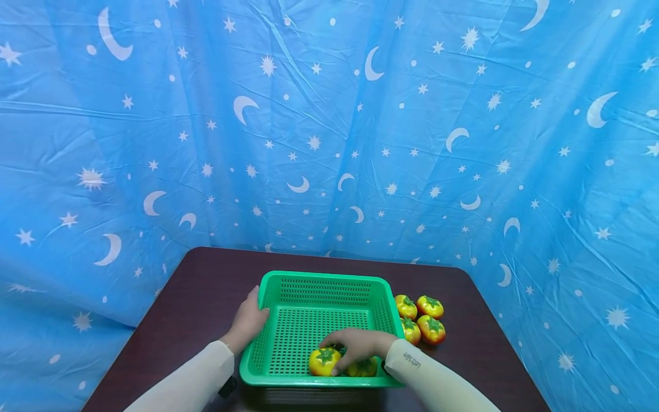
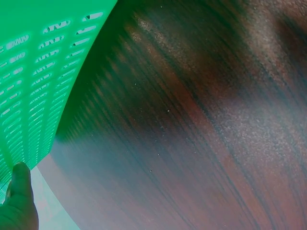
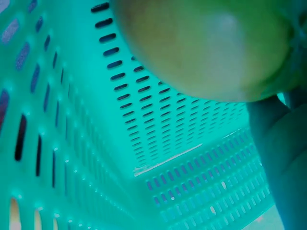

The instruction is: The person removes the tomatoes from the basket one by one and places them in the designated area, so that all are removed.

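Note:
A green plastic basket (image 1: 314, 276) with slotted walls stands on the table. My left hand (image 1: 248, 320) grips its left side, thumb over the rim; one digit shows against the basket wall in the left wrist view. Inside the basket, near the front right, my right hand (image 1: 357, 345) curls its thumb and fingers around the right side of a yellow tomato (image 1: 323, 363) with a green leafy top. Another tomato (image 1: 362, 368) sits beneath that hand, partly hidden. In the right wrist view a tomato (image 3: 201, 48) fills the upper right, close to the fingers (image 3: 276, 143).
Several yellow-red tomatoes (image 1: 431, 329) lie grouped just right of the basket, some partly covered by its wall. The dark brown table (image 1: 216, 286) has rounded far corners. Behind it hangs a blue curtain (image 1: 329, 143) printed with moons and stars.

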A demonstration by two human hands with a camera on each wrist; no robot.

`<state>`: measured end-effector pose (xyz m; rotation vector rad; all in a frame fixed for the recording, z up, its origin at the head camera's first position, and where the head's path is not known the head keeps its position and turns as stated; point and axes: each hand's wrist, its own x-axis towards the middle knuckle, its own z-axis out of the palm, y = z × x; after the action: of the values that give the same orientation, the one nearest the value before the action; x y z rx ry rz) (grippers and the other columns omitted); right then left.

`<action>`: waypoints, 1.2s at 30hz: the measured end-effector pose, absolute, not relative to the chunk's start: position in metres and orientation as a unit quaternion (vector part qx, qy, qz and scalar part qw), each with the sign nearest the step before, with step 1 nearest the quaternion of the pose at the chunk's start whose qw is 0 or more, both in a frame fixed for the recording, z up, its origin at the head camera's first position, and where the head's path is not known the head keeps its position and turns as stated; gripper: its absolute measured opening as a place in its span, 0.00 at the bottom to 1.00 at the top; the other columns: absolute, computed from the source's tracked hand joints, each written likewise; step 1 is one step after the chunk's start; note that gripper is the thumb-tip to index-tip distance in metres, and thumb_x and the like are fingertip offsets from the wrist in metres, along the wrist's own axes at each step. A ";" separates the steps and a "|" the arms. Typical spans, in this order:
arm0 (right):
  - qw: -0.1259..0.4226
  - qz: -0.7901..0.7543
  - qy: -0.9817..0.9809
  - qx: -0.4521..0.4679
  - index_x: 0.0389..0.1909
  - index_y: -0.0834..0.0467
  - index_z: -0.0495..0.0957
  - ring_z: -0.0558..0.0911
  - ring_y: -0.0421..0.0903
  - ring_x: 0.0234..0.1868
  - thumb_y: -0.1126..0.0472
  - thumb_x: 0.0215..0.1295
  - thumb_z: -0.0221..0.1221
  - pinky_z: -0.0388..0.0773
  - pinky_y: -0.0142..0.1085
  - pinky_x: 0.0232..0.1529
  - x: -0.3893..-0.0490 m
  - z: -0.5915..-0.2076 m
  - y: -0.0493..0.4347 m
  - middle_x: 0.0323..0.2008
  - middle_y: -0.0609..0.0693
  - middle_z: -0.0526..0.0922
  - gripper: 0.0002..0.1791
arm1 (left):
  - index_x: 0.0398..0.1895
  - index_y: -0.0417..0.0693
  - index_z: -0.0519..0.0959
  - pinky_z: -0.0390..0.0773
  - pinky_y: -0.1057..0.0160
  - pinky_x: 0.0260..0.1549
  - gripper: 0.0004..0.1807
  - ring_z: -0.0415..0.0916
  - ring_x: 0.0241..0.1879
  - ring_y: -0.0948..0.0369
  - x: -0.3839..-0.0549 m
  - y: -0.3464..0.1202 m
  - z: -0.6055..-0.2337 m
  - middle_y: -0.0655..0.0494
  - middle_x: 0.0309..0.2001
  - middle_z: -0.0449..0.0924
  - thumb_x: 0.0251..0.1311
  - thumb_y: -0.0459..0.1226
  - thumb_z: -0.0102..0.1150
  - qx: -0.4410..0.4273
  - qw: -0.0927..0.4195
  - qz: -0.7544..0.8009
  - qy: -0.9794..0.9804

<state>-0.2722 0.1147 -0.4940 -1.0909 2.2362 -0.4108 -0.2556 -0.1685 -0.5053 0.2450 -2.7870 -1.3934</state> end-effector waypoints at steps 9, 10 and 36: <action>0.296 -0.142 0.842 -0.429 0.66 0.43 0.67 0.71 0.39 0.62 0.48 0.61 0.61 0.74 0.34 0.56 -0.271 -0.493 0.111 0.64 0.40 0.71 0.31 | 0.73 0.33 0.42 0.65 0.38 0.60 0.38 0.59 0.65 0.37 -0.254 -0.169 -0.506 0.29 0.68 0.55 0.63 0.32 0.47 0.077 0.008 -0.438 -0.896; 0.296 -0.143 0.840 -0.432 0.66 0.42 0.66 0.71 0.39 0.63 0.48 0.61 0.60 0.74 0.34 0.57 -0.271 -0.493 0.111 0.64 0.40 0.71 0.31 | 0.73 0.33 0.42 0.65 0.38 0.60 0.39 0.59 0.65 0.37 -0.254 -0.169 -0.506 0.29 0.68 0.55 0.63 0.32 0.47 0.077 0.009 -0.438 -0.896; 0.236 -0.224 0.854 -0.405 0.65 0.40 0.67 0.72 0.38 0.60 0.50 0.60 0.61 0.76 0.32 0.54 -0.279 -0.463 0.129 0.64 0.41 0.71 0.30 | 0.73 0.32 0.42 0.64 0.37 0.60 0.39 0.57 0.66 0.36 -0.254 -0.168 -0.506 0.29 0.69 0.53 0.63 0.32 0.47 0.079 0.007 -0.444 -0.893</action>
<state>-0.2792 0.1288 -0.4633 -1.1122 2.3439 -0.6133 -0.2543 -0.1684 -0.5056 0.2469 -2.7916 -1.3886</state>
